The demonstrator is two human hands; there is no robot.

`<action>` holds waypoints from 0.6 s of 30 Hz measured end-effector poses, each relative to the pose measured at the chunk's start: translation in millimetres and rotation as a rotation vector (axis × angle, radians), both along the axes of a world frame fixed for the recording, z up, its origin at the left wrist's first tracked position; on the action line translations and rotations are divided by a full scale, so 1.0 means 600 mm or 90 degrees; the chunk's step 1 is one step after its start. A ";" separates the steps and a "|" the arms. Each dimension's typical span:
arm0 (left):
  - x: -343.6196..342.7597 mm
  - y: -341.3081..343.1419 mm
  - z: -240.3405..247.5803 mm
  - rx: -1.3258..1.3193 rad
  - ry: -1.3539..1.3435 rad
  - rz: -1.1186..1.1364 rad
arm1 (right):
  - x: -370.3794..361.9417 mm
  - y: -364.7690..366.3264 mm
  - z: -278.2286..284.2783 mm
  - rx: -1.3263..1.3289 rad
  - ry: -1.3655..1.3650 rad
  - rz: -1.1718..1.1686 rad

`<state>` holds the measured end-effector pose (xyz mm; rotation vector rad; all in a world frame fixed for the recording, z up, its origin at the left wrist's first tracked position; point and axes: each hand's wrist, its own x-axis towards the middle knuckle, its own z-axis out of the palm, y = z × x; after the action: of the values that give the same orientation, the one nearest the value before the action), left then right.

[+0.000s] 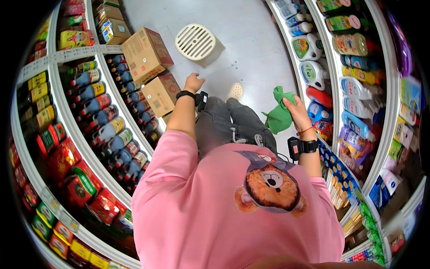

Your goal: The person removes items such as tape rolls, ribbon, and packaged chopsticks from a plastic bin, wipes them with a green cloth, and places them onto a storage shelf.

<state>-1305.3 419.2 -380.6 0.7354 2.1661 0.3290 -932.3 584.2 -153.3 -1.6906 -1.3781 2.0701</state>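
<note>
My right hand (298,112) grips a crumpled green cloth (278,117), which hangs down beside my right leg, near the detergent shelf. My left hand (194,83) is in the air just right of two stacked cardboard boxes, holding nothing. Its thumb stands apart from its loosely bent fingers. Ahead of it on the floor is a cream plastic stool (195,42) with a slotted oval top. Both wrists carry black strapped devices.
Left shelves (101,54) hold rows of dark sauce bottles and red packets. A large cardboard box (145,54) and a smaller box (162,95) stand against them. Right shelves (304,80) carry detergent bottles and cleaners. Grey floor (242,31) runs between.
</note>
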 end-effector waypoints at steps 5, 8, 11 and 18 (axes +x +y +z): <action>-0.105 0.058 -0.141 -0.003 -0.085 0.228 | -0.057 0.027 -0.049 -0.014 -0.072 0.017; -0.157 0.083 -0.231 -0.042 -0.096 0.288 | -0.086 0.010 -0.094 -0.077 -0.112 -0.031; -0.214 0.084 -0.342 -0.074 -0.108 0.306 | -0.108 -0.018 -0.143 -0.131 -0.119 -0.115; -0.260 0.102 -0.440 -0.002 -0.378 0.543 | -0.192 -0.067 -0.209 -0.220 -0.208 -0.116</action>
<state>-1461.2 480.1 -644.8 -0.3185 1.7791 0.8529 -1047.4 543.7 -278.7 -2.2818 -0.9209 2.0881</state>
